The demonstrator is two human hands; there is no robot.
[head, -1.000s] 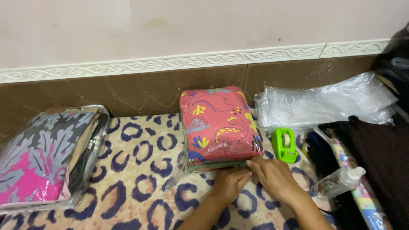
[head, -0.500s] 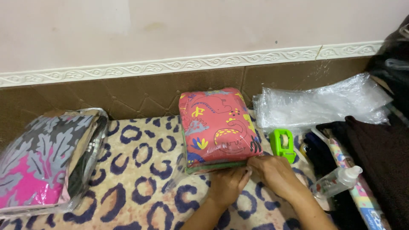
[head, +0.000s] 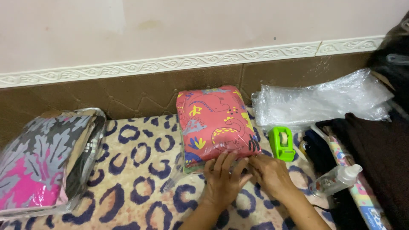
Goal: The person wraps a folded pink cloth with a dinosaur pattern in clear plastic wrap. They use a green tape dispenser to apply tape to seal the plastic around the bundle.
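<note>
A red folded cloth with animal prints, wrapped in a clear plastic bag [head: 215, 119], lies on a leopard-pattern blanket [head: 140, 183] against the wall. My left hand [head: 222, 181] lies flat on the bag's near edge, fingers spread. My right hand [head: 269, 173] pinches the same near edge beside it, fingertips touching the plastic. A green tape dispenser [head: 281, 143] sits just right of the package.
A bagged grey and pink cloth [head: 40, 159] lies at the left. A pile of clear plastic bags [head: 319, 100] sits at the back right. A clear bottle [head: 336, 179], patterned rolls and dark cloth [head: 379, 153] crowd the right side.
Both hands stay at the near edge of the red package; the left hand has flattened further over the plastic. The package has not shifted.
</note>
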